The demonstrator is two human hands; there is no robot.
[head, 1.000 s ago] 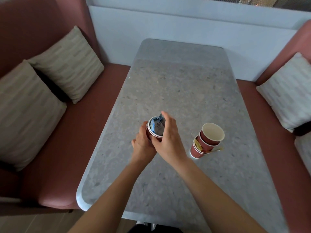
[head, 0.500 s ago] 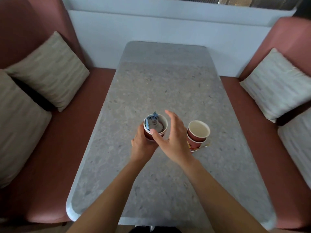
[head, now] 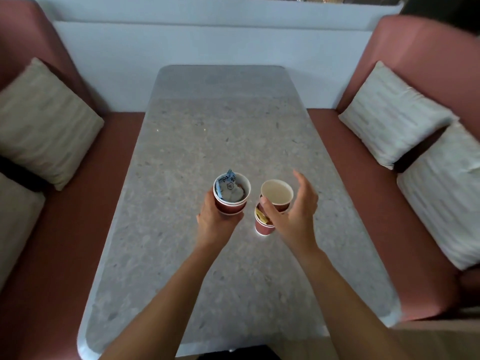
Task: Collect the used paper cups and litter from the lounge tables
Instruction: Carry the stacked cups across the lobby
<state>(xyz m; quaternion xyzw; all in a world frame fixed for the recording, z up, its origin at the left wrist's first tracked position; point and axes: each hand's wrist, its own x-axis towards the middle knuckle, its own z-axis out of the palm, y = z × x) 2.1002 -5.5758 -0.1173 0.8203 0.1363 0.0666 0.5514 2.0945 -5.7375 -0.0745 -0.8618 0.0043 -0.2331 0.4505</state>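
While left hand (head: 213,223) holds littered cup (head: 231,194), right hand (head: 294,215) half-hides stack (head: 264,226); contact unclear.

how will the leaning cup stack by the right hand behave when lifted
Probably light: the top cup looks empty. It sits tilted in the stack over yellow litter, so it may lift off alone. Paper walls could dent if squeezed.

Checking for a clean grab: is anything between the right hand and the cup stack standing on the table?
Nothing visible. The right hand is open around the stack's top cup, thumb at its near side. The litter-filled cups in the left hand sit apart, to the left.
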